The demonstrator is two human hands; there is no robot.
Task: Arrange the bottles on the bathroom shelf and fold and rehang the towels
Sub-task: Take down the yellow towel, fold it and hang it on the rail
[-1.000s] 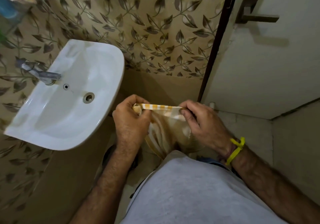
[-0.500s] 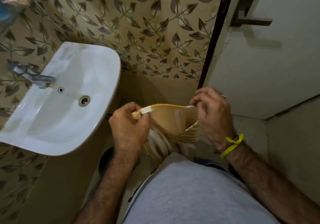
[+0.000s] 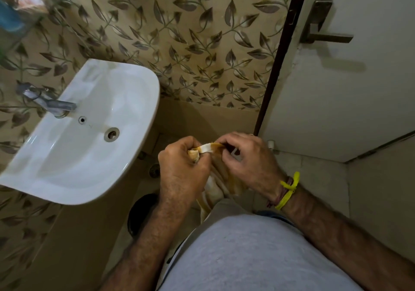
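Observation:
A small yellow-and-white striped towel (image 3: 219,184) hangs bunched in front of my belly, between both hands. My left hand (image 3: 182,169) is closed around its gathered top corner. My right hand (image 3: 248,163) pinches the same top hem just to the right, its fingers curled over the cloth, and wears a yellow wristband. The two hands nearly touch. At the top left corner a glass shelf (image 3: 33,18) carries a blue bottle (image 3: 9,18), blurred and partly cut off by the frame edge.
A white washbasin (image 3: 125,155) with a metal tap (image 3: 48,103) juts out at the left, close to my left elbow. A white door (image 3: 350,102) with a lever handle (image 3: 323,33) stands at the right. A dark round object (image 3: 140,214) lies on the floor under the basin.
My right hand has moved left along the towel's top hem toward my left hand, so the stretched edge has closed up and the cloth hangs bunched.

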